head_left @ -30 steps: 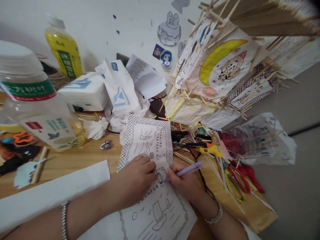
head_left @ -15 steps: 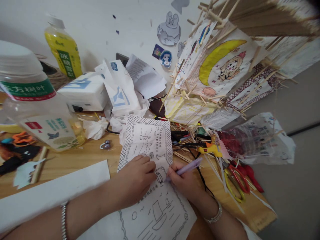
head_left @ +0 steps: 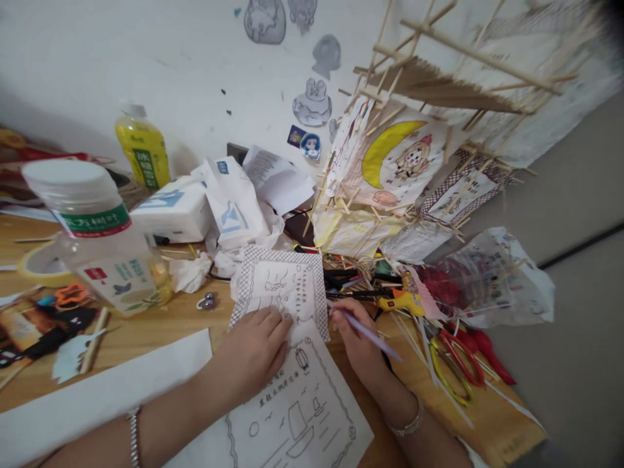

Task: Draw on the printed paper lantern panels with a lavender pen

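A sheet with a cross-hatched border (head_left: 273, 265) and a second sheet with sailboats and a lantern drawn on it (head_left: 336, 396) lie one above the other, overlapping. My left hand (head_left: 258, 354) rests across both with its fingers lying on the paper, a little bent. Just right of the sheets, my right hand (head_left: 361, 348) grips a light purple pen (head_left: 370, 335). The pen's tip points up-left, close to the right border of the upper sheet and seemingly off the paper. Part of the drawing and writing is hidden under my left hand.
A large bottle (head_left: 107, 260), a yellow bottle (head_left: 143, 146) and tissue packs (head_left: 168, 211) stand at the left back. Stick-framed paper lanterns (head_left: 390, 156) rise at the right back. Scissors (head_left: 451, 370) and a yellow glue gun (head_left: 404, 300) lie at right; white paper (head_left: 112, 390) at left.
My right hand has drawn the pen away from the lantern drawing to the sheet's right edge. My left hand has shifted left and flattened, uncovering the lantern. The view has tilted up.
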`<action>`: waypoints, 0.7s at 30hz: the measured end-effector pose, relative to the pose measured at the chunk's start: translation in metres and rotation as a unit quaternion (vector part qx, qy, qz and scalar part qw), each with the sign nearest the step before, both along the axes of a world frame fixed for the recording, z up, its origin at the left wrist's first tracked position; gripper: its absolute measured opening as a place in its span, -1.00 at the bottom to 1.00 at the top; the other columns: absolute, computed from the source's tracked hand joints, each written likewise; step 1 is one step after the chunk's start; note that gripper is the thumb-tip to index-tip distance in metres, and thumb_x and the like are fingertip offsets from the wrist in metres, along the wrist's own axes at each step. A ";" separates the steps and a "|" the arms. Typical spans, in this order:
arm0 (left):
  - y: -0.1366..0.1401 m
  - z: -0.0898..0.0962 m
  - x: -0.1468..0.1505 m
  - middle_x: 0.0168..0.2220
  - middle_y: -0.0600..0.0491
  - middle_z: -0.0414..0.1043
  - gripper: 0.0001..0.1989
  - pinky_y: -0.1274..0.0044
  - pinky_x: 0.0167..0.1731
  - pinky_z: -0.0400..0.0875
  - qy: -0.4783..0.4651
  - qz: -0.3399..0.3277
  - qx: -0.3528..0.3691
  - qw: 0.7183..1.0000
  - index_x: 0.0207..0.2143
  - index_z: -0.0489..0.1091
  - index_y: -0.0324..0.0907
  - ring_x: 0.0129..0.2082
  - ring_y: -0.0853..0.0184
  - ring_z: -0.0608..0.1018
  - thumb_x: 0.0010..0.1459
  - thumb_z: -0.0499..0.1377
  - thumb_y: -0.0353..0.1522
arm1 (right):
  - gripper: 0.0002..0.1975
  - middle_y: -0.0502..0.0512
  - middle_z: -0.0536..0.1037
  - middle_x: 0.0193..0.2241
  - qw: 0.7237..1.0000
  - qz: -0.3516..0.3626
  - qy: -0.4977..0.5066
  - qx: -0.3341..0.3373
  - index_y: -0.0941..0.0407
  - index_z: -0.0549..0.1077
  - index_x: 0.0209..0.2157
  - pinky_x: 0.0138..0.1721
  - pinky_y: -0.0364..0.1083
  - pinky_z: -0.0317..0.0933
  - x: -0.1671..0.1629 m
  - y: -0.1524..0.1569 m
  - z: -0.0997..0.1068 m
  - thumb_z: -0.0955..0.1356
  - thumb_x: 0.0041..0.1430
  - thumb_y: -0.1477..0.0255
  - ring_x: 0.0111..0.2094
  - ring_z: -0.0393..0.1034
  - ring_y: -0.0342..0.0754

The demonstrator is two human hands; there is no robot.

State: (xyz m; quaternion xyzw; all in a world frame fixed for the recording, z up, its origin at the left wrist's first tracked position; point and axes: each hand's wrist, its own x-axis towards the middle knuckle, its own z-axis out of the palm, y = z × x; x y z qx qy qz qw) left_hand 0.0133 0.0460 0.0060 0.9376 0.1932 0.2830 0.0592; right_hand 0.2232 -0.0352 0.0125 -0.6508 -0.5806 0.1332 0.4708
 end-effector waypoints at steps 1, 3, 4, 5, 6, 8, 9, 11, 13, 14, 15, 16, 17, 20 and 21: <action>0.001 0.000 0.000 -0.29 -0.15 0.44 -0.76 0.28 -0.32 0.37 0.000 0.010 0.000 1.000 -0.16 0.34 -0.28 -0.30 0.11 0.45 0.25 -0.09 -0.47 | -0.84 0.07 0.52 -0.28 1.000 0.004 -0.003 0.010 0.07 0.45 -0.24 -0.22 -0.10 0.26 -0.001 0.001 0.002 0.25 0.29 0.36 -0.25 0.39 -0.04; 0.002 -0.001 -0.001 -0.31 -0.12 0.46 -0.77 0.31 -0.34 0.38 -0.002 0.016 -0.003 1.000 -0.16 0.33 -0.26 -0.33 0.14 0.48 0.26 -0.09 -0.44 | -0.83 0.06 0.53 -0.27 0.999 0.036 -0.014 0.012 0.06 0.46 -0.24 -0.16 -0.09 0.25 -0.004 0.003 0.004 0.24 0.31 0.38 -0.21 0.40 -0.05; 0.003 -0.002 -0.002 -0.31 -0.10 0.47 -0.77 0.33 -0.34 0.39 -0.004 0.014 -0.005 1.000 -0.15 0.32 -0.25 -0.34 0.15 0.49 0.26 -0.08 -0.43 | -0.83 0.06 0.53 -0.26 0.998 0.060 -0.020 0.010 0.06 0.46 -0.22 -0.13 -0.09 0.25 -0.004 0.003 0.003 0.23 0.31 0.39 -0.20 0.40 -0.05; 0.003 -0.003 -0.002 -0.31 -0.08 0.48 -0.77 0.35 -0.33 0.40 -0.008 0.010 -0.008 1.000 -0.14 0.31 -0.24 -0.33 0.16 0.50 0.26 -0.08 -0.42 | -0.83 0.06 0.53 -0.25 0.996 0.084 -0.028 0.008 0.05 0.45 -0.20 -0.11 -0.08 0.24 -0.005 0.004 0.001 0.24 0.31 0.39 -0.19 0.40 -0.04; 0.004 -0.004 -0.002 -0.31 -0.07 0.49 -0.77 0.36 -0.33 0.40 -0.011 0.006 -0.011 1.000 -0.12 0.31 -0.24 -0.33 0.17 0.51 0.26 -0.09 -0.42 | -0.85 0.07 0.52 -0.23 0.994 0.098 -0.034 0.015 0.05 0.45 -0.18 -0.09 -0.08 0.24 -0.004 0.005 -0.002 0.25 0.30 0.40 -0.17 0.39 -0.03; 0.005 -0.007 -0.002 -0.31 -0.07 0.51 -0.75 0.36 -0.30 0.40 -0.022 -0.002 -0.020 1.000 -0.10 0.32 -0.23 -0.32 0.18 0.52 0.28 -0.10 -0.41 | -0.86 0.07 0.50 -0.22 0.992 0.118 -0.049 0.024 0.04 0.44 -0.17 -0.10 -0.07 0.25 -0.004 0.008 -0.009 0.32 0.22 0.41 -0.16 0.38 -0.01; 0.005 -0.008 -0.002 -0.31 -0.06 0.52 -0.74 0.36 -0.30 0.40 -0.027 -0.005 -0.026 0.999 -0.10 0.32 -0.22 -0.32 0.17 0.53 0.29 -0.10 -0.40 | -0.85 0.07 0.49 -0.23 0.991 0.120 -0.050 0.024 0.04 0.45 -0.18 -0.12 -0.07 0.25 -0.003 0.009 -0.012 0.35 0.17 0.44 -0.17 0.38 0.00; 0.005 -0.008 -0.002 -0.31 -0.06 0.52 -0.72 0.37 -0.29 0.40 -0.040 -0.010 -0.046 0.998 -0.11 0.35 -0.19 -0.32 0.18 0.53 0.30 -0.11 -0.36 | -0.83 0.05 0.49 -0.28 0.992 0.122 -0.034 0.017 0.05 0.47 -0.23 -0.19 -0.08 0.26 -0.004 0.013 -0.017 0.39 0.08 0.50 -0.23 0.38 0.00; 0.005 -0.006 -0.003 -0.30 -0.05 0.52 -0.72 0.38 -0.28 0.39 -0.056 -0.008 -0.073 0.996 -0.11 0.37 -0.15 -0.30 0.18 0.53 0.29 -0.09 -0.32 | -0.84 0.02 0.49 -0.33 0.993 0.114 0.010 0.012 0.07 0.47 -0.29 -0.26 -0.10 0.27 -0.005 0.016 -0.018 0.38 0.04 0.53 -0.30 0.38 -0.02; 0.004 -0.005 -0.003 -0.30 -0.05 0.52 -0.72 0.38 -0.27 0.39 -0.065 -0.003 -0.089 0.994 -0.11 0.38 -0.14 -0.30 0.18 0.53 0.28 -0.07 -0.30 | -0.86 0.01 0.49 -0.36 0.993 0.108 0.037 0.010 0.07 0.47 -0.31 -0.29 -0.11 0.26 -0.005 0.017 -0.017 0.37 0.03 0.53 -0.33 0.38 -0.03; 0.004 -0.004 -0.004 -0.32 -0.04 0.51 -0.72 0.38 -0.27 0.39 -0.074 0.004 -0.107 0.991 -0.11 0.39 -0.13 -0.30 0.18 0.52 0.27 -0.05 -0.28 | -0.88 0.01 0.50 -0.38 0.993 0.098 0.064 0.011 0.08 0.47 -0.33 -0.32 -0.12 0.26 -0.006 0.017 -0.016 0.37 0.04 0.53 -0.36 0.38 -0.04; 0.005 -0.002 -0.005 -0.34 -0.03 0.50 -0.72 0.38 -0.28 0.38 -0.084 0.015 -0.127 0.988 -0.11 0.39 -0.13 -0.31 0.17 0.52 0.25 -0.02 -0.26 | -0.90 0.00 0.50 -0.40 0.992 0.085 0.087 0.015 0.08 0.47 -0.34 -0.34 -0.13 0.26 -0.006 0.018 -0.014 0.36 0.04 0.51 -0.37 0.39 -0.04; 0.005 0.000 -0.006 -0.38 -0.02 0.49 -0.72 0.39 -0.30 0.38 -0.095 0.027 -0.148 0.984 -0.11 0.40 -0.13 -0.33 0.17 0.52 0.23 0.01 -0.23 | -0.92 -0.01 0.50 -0.42 0.992 0.069 0.104 0.021 0.08 0.47 -0.35 -0.36 -0.13 0.26 -0.005 0.019 -0.012 0.36 0.05 0.49 -0.39 0.39 -0.05; 0.010 0.003 -0.009 -0.51 0.07 0.42 -0.72 0.47 -0.45 0.34 -0.131 0.062 -0.220 0.965 -0.12 0.38 -0.13 -0.46 0.22 0.50 0.20 0.06 -0.19 | -0.93 0.00 0.51 -0.43 0.988 -0.004 0.136 0.069 0.08 0.47 -0.37 -0.34 -0.12 0.26 -0.001 0.023 -0.006 0.35 0.06 0.43 -0.38 0.40 -0.03; 0.013 0.003 -0.009 -0.55 0.10 0.39 -0.71 0.50 -0.51 0.31 -0.146 0.069 -0.247 0.956 -0.11 0.36 -0.13 -0.52 0.26 0.48 0.21 0.05 -0.18 | -0.92 0.01 0.51 -0.42 0.984 -0.032 0.147 0.096 0.09 0.47 -0.37 -0.31 -0.10 0.27 0.002 0.025 -0.005 0.35 0.05 0.42 -0.37 0.41 -0.02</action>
